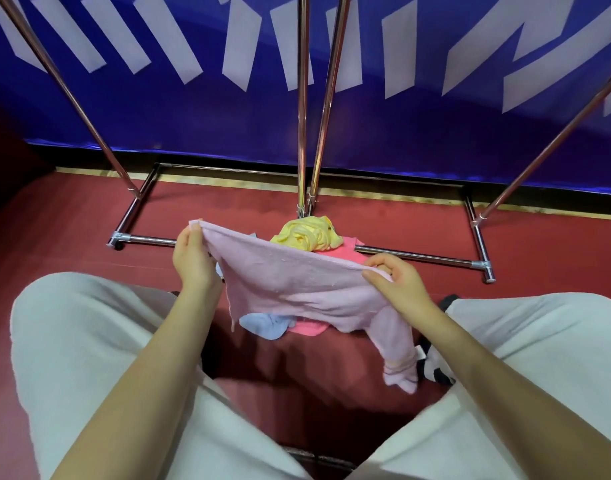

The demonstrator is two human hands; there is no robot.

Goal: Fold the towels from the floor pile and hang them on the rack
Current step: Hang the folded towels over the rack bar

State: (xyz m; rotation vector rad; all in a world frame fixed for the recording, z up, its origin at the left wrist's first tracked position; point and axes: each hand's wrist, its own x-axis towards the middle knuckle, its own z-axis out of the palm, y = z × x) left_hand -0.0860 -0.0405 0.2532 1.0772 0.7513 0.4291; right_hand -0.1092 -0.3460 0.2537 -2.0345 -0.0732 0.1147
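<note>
Pinching the pale pink towel (297, 282) by its top edge, the left hand (193, 254) and right hand (397, 282) hold it, each grip clamped, above the floor pile (307, 233).

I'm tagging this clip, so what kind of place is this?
Probably an indoor sports hall or staged room, not a home: a red floor, a blue banner with big white lettering along the wall, and a bare metal rack standing before it.
</note>
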